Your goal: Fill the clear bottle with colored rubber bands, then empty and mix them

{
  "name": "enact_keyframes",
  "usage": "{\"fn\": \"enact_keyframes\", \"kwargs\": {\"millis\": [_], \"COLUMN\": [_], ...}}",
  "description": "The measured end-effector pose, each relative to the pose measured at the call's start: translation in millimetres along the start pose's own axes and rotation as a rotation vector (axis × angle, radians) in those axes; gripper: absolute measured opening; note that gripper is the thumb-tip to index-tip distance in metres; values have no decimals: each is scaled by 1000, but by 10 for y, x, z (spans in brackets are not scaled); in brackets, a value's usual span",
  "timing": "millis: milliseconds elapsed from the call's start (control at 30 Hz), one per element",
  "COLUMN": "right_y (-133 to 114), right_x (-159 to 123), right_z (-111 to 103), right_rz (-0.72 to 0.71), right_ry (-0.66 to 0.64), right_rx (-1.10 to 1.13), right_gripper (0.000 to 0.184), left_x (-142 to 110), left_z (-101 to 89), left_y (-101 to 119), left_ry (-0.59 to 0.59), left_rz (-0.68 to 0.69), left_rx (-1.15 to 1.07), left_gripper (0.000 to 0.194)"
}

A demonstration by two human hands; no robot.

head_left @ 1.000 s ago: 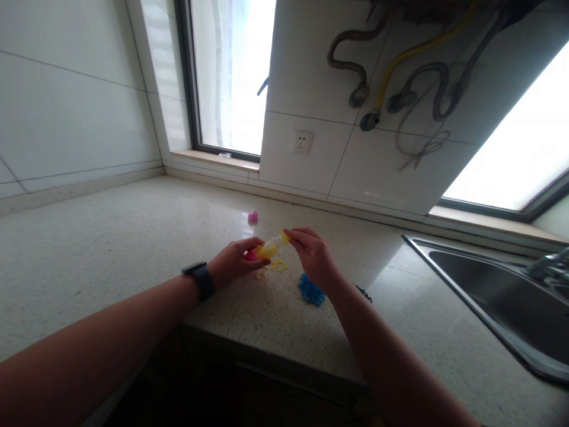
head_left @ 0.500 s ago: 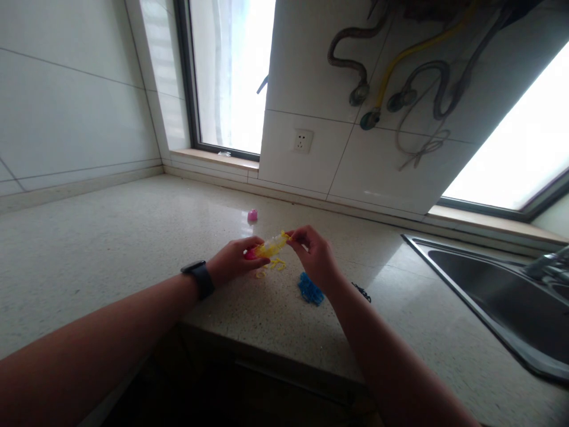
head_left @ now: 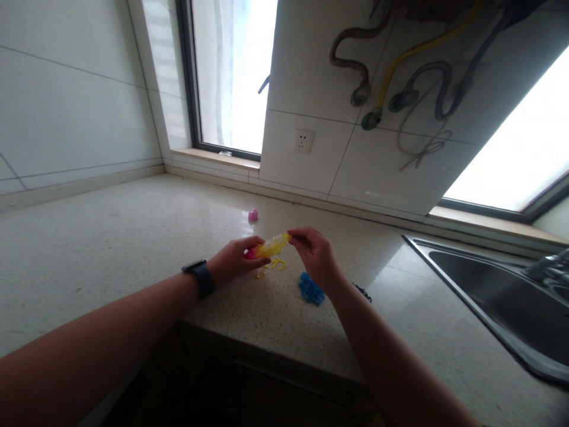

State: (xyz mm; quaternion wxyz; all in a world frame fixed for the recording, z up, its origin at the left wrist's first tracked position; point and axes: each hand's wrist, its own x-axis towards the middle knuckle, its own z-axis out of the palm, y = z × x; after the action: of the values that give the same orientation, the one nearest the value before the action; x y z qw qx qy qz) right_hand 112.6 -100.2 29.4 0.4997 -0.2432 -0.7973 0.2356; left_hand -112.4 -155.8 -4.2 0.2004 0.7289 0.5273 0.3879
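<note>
My left hand (head_left: 240, 258) is closed around the pink end of a small clear plastic bottle (head_left: 272, 244), which lies tilted with its mouth up to the right. Yellow plastic pieces fill much of it. At that mouth my right hand (head_left: 313, 249) pinches with thumb and fingers, on what look like yellow pieces partly hidden by the fingertips. A few loose yellow pieces (head_left: 279, 264) lie on the counter below. Beside my right wrist is a heap of small blue pieces (head_left: 311, 289). A pink cap (head_left: 253, 214) stands farther back.
Dark small pieces (head_left: 363, 292) lie just right of my right forearm. A steel sink (head_left: 478, 314) with a tap (head_left: 549, 267) is set into the speckled counter (head_left: 133, 237) at the right. Behind are a tiled wall with a socket (head_left: 304, 141), hoses and windows.
My right fingertips have closed in on the bottle's mouth, covering the yellow piece that showed there. The left hand and bottle stay nearly in place.
</note>
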Motion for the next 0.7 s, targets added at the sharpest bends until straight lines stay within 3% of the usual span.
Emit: {"fn": "enact_keyframes", "kwargs": {"millis": [133, 267, 433, 567, 700], "right_y": [-11, -81, -129, -146, -136], "right_x": [-16, -23, -24, -15, -19], "right_z": [-7, -17, -13, -18, -24], "right_rz": [30, -23, -62, -98, -101], "right_ry": [-7, -48, -48, -30, -30], "right_rx": [11, -104, -86, -50, -77], "right_gripper": [15, 17, 23, 26, 31], "left_x": [0, 3, -8, 5, 68], "left_z": [-7, -12, -4, 6, -12], "left_y": [15, 36, 48, 65, 82], "left_ry": [11, 4, -14, -36, 94], "left_rz": [19, 9, -26, -25, 7], "left_rx": [-26, -25, -93, -330, -597], "left_gripper": [45, 44, 42, 41, 47]}}
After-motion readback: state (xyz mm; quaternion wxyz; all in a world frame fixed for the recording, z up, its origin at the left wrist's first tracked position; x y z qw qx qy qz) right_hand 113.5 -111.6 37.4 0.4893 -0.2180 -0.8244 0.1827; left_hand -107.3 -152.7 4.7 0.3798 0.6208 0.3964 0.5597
